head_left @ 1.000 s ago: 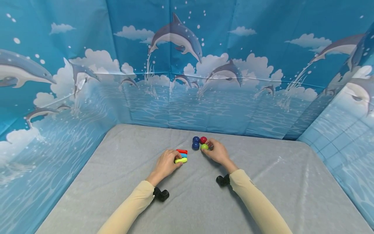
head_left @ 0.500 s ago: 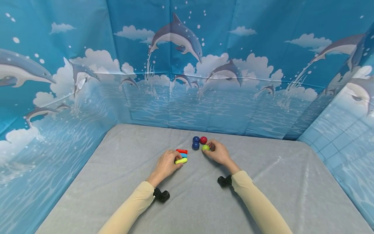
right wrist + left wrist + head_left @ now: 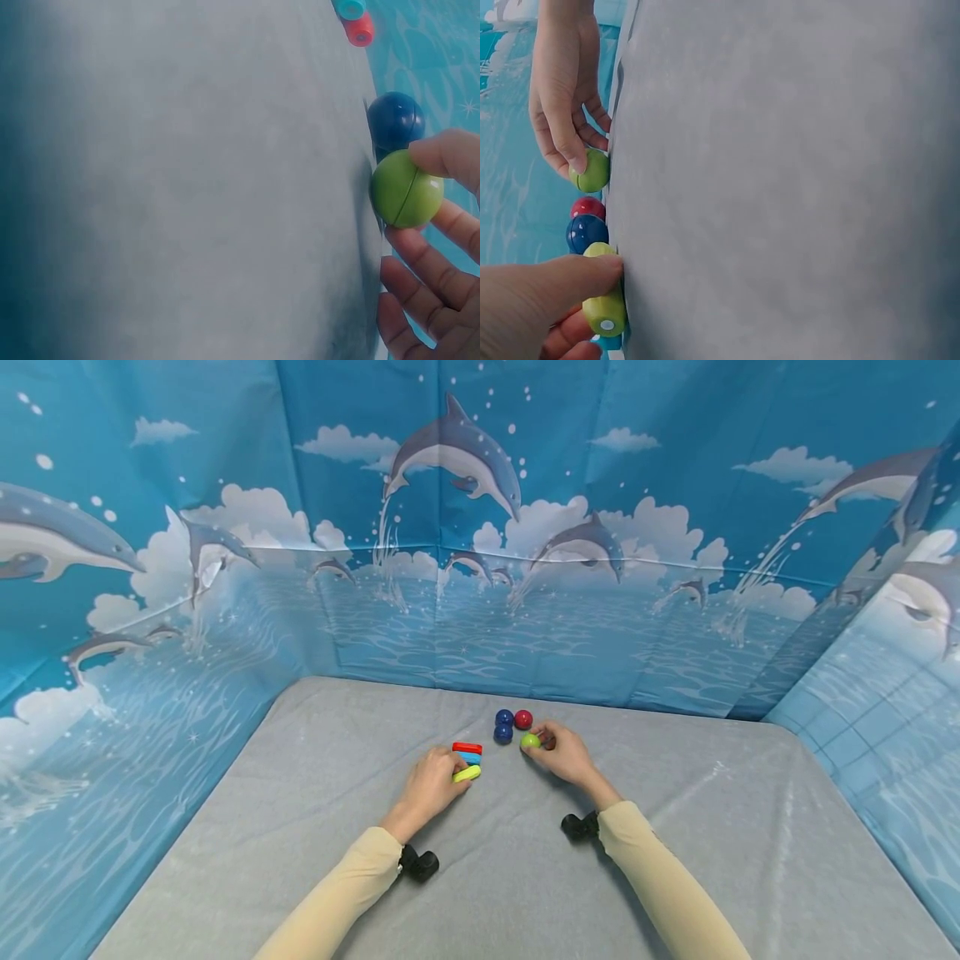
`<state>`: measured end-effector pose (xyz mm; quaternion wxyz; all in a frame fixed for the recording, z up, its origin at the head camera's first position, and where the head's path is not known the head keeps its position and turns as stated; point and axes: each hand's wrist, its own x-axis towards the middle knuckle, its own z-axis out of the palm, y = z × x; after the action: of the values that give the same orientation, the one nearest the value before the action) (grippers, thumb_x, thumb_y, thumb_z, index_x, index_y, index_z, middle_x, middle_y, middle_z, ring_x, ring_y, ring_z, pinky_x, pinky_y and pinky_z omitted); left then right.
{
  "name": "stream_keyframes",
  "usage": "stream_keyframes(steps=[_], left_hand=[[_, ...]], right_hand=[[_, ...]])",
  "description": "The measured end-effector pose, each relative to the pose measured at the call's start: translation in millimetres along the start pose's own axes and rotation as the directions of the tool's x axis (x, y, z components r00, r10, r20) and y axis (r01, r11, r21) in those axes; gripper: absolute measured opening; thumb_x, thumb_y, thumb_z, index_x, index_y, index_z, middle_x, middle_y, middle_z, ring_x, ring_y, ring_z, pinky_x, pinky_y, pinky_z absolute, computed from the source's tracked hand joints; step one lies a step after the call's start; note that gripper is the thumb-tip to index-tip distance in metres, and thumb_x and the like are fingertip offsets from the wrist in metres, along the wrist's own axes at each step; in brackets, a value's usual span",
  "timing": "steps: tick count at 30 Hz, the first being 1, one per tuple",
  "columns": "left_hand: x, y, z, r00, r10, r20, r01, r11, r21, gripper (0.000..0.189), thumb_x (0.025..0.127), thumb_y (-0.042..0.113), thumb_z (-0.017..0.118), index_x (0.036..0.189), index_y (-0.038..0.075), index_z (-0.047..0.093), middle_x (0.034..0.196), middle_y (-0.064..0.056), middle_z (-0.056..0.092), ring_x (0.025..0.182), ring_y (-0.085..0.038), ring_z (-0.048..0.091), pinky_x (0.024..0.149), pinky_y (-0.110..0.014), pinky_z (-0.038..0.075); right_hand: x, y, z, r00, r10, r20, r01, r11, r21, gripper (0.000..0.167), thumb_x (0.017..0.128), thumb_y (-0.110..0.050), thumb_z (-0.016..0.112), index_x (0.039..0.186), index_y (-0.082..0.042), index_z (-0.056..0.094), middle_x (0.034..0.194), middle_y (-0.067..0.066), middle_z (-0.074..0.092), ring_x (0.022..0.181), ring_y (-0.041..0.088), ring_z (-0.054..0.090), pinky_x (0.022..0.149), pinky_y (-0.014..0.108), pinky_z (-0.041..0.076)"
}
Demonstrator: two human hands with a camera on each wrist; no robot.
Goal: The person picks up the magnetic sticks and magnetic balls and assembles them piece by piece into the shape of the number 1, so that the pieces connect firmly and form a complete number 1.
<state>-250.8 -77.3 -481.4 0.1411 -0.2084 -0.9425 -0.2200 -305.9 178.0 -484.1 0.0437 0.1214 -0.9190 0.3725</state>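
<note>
My right hand (image 3: 564, 753) pinches a lime-green ball (image 3: 530, 741) between thumb and fingers, with the other fingers spread below it in the right wrist view. A thin seam runs around this ball (image 3: 407, 189). Just beyond it sit a red ball (image 3: 523, 719) and two dark blue balls (image 3: 503, 734), close together. To the left, my left hand (image 3: 430, 785) holds a short yellow-green rod (image 3: 469, 773) by thumb and fingers; a white dot marks the rod's end (image 3: 607, 325) in the left wrist view. Behind that rod lie a light blue rod (image 3: 472, 759) and a red rod (image 3: 467, 747), side by side.
A grey cloth covers the table (image 3: 675, 793). Blue curtains (image 3: 480, 627) printed with dolphins and clouds rise along its back and sides. Black wrist cameras (image 3: 422, 865) hang below both beige sleeves (image 3: 337, 893).
My right hand has drawn the green ball slightly right and nearer to me, opening a gap to the red and blue balls. The yellow-green rod has turned a little in my left hand.
</note>
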Motion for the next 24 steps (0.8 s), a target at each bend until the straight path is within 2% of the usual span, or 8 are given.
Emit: stream_keyframes(steps=[7, 13, 24], left_hand=[[-0.6, 3.3, -0.2, 1.0, -0.021, 0.003, 0.021, 0.999, -0.028, 0.019, 0.074, 0.015, 0.082, 0.085, 0.005, 0.072, 0.078, -0.001, 0.056, 0.071, -0.015, 0.052, 0.061, -0.027, 0.043], [-1.8, 4.8, -0.6, 1.0, -0.015, 0.005, 0.015, 0.998, -0.056, 0.018, 0.074, 0.012, 0.082, 0.086, 0.003, 0.072, 0.078, -0.003, 0.058, 0.068, -0.015, 0.054, 0.06, -0.027, 0.044], [-2.4, 11.4, -2.0, 0.999, -0.016, 0.051, 0.018, 0.999, -0.045, 0.02, 0.077, 0.013, 0.08, 0.092, 0.001, 0.072, 0.088, -0.008, 0.064, 0.077, -0.021, 0.059, 0.068, -0.034, 0.048]], right_hand=[[-2.4, -2, -1, 1.0, 0.0, 0.009, 0.0, 1.0, 0.006, 0.03, 0.085, -0.023, 0.072, 0.108, -0.005, 0.063, 0.093, 0.007, 0.062, 0.08, 0.021, 0.056, 0.066, 0.037, 0.044], [-3.1, 1, -1, 1.0, 0.001, 0.019, -0.001, 1.0, 0.014, 0.032, 0.085, -0.023, 0.071, 0.11, -0.005, 0.062, 0.094, 0.007, 0.062, 0.083, 0.021, 0.057, 0.07, 0.038, 0.045], [-5.0, 4, -2, 0.999, -0.023, 0.029, 0.022, 0.999, 0.037, 0.033, 0.086, -0.024, 0.071, 0.111, -0.004, 0.061, 0.095, 0.007, 0.063, 0.085, 0.022, 0.058, 0.073, 0.04, 0.047]])
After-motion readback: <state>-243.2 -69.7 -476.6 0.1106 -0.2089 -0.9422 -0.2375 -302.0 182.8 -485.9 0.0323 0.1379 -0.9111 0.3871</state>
